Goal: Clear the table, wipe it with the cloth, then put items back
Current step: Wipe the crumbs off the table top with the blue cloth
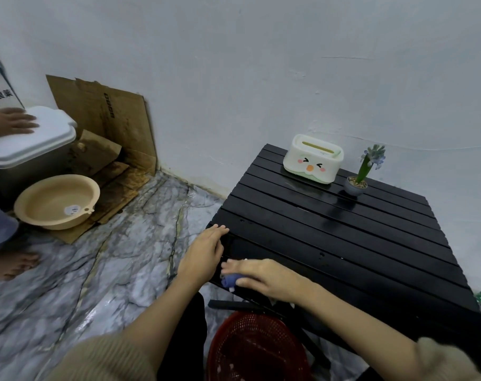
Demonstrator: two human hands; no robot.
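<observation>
A low black slatted table [330, 232] stands against the white wall. At its far edge sit a white tissue box [312, 159] with a cartoon face and a small potted purple flower [357, 181]. My left hand [205, 253] rests flat with fingers extended at the table's near left edge. My right hand [264, 276] presses down on a blue cloth [229, 280] at the near left corner of the table; most of the cloth is hidden under the hand.
A red mesh basket [257, 350] stands on the floor below the table's near edge. To the left are a beige basin [56, 200], flattened cardboard [110, 125] and a white-lidded bin [27, 141] with another person's hand on it. A bare foot [11, 264] rests on the marble floor.
</observation>
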